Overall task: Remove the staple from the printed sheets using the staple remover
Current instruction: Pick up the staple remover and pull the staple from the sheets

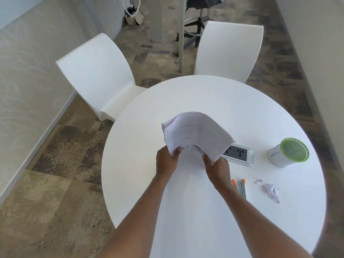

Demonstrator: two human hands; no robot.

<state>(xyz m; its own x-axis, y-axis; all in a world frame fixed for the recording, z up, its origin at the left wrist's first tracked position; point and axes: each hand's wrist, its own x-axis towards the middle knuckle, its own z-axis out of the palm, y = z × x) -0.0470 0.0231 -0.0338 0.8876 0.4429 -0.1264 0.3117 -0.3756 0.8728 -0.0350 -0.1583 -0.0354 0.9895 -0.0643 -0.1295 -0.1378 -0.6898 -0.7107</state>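
The staple remover (241,188) is left lying on the round table (204,94), beside the right wrist. Further out, the printed sheets (197,135) are gripped above the tabletop — near corners pinched by left hand (166,161) and right hand (216,169) — and bowed upward.

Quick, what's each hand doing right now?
Left hand: closed on the near left corner of the printed sheets.
Right hand: closed on their near right corner.
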